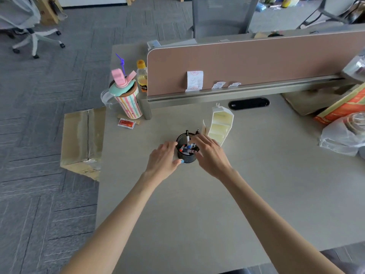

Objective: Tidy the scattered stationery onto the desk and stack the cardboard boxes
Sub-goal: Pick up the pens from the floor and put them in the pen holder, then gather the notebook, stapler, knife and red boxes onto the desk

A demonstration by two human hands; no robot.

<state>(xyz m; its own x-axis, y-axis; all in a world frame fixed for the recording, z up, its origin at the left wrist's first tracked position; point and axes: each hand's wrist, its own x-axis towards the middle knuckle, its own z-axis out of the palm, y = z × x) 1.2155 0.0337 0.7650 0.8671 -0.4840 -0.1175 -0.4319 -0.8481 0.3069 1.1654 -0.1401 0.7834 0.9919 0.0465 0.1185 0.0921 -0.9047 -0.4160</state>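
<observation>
The bench point(217, 204) fills the centre and lower right of the frame, with a pink divider panel point(246, 64) along its far edge. At the left edge of the frame, on the carpet beside the bench, lies a taped cardboard box point(81, 139), not yet stacked on anything. At the far right sit an orange carton point(343, 107) and a plastic bag point(341, 137). A striped tumbler point(128, 99) stands at the upper-left corner of the bench.

In the middle of the frame, a white tiered organiser point(220, 123) lies tilted just behind a black mesh pen cup point(186, 150) that already holds several markers point(187, 148). The left hand point(163, 161) cups the holder's near-left side, fingers loosely curved, with something small and blue at the thumb that I cannot identify. The right hand point(210, 153) reaches over the rim, fingers narrowed among the markers; whether it grips one I cannot tell.

This looks like the stationery step, near its end. The next move likely calls for letting go of the cup upright, then turning toward the box on the floor.
</observation>
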